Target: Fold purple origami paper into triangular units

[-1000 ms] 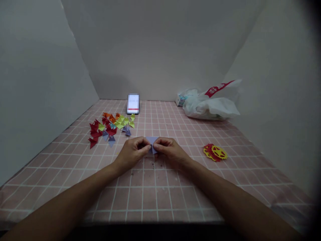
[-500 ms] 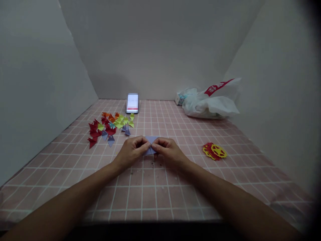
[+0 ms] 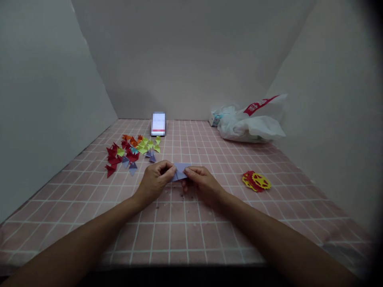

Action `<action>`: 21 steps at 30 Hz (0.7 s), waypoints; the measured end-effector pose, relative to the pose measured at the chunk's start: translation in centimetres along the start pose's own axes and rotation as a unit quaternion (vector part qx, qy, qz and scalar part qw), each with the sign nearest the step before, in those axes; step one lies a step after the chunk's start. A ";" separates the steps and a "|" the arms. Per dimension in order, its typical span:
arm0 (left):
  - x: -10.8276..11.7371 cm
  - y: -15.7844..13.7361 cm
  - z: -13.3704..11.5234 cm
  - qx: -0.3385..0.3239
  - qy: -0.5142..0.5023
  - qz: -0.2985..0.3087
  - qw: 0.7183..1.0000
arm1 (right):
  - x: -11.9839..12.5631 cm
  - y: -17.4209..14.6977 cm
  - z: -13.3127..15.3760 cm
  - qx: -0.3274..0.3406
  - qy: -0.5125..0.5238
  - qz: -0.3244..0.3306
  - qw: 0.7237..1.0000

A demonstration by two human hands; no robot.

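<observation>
A small sheet of purple paper with fold lines is held up above the middle of the table, between my two hands. My left hand pinches its left edge between thumb and fingers. On the right side, my right hand grips it with the thumb on top and the fingers curled beneath. Farther left lie several folded paper pieces: red ones, yellow-green ones, orange ones and purple ones.
A pink checked cloth covers the table, with small dark specks near my hands. A lit phone or tablet stands at the back. White plastic bag and small box lie back right. Red and yellow cut-out discs lie right.
My thumbs have moved apart along the purple paper, the right one shifting a little to the right, so more of the paper's middle shows. The other things stay in place.
</observation>
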State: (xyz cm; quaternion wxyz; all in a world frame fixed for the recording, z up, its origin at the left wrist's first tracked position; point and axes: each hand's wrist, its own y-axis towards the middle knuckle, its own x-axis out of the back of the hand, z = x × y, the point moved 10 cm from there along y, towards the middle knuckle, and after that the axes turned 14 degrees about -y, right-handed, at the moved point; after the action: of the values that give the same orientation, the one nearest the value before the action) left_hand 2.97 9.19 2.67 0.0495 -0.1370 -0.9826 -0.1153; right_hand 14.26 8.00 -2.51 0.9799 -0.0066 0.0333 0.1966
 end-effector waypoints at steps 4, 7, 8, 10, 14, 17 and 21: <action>0.1 0.0 0.0 0.000 -0.016 -0.009 1.000 | 0.0 0.1 0.0 -0.004 -0.002 0.001 1.000; 0.1 0.0 0.1 0.001 -0.019 -0.011 1.000 | 0.3 0.1 -0.3 -0.010 -0.008 -0.013 1.000; 0.1 0.0 0.3 0.003 -0.021 -0.011 1.000 | 0.4 0.1 -0.5 -0.016 -0.013 -0.021 1.000; 0.1 0.0 0.7 0.013 -0.024 -0.008 1.000 | 0.7 0.1 -0.8 -0.026 -0.039 -0.038 0.998; -0.2 0.1 1.1 0.031 -0.020 0.009 0.999 | 1.6 -0.2 -0.1 -0.004 -0.145 -0.090 0.985; -0.5 0.2 0.9 0.025 -0.020 0.023 0.999 | 1.7 -0.6 1.3 0.038 -0.228 -0.112 0.966; -0.6 0.0 1.2 0.038 -0.044 0.026 0.998 | 1.6 -0.8 1.1 0.032 -0.217 -0.107 0.970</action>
State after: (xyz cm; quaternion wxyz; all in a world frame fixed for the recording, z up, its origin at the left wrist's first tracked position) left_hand 3.49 9.36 1.47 0.0149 -0.1655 -0.9836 -0.0701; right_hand 16.11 7.94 -1.51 0.9788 0.0635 -0.1747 0.0863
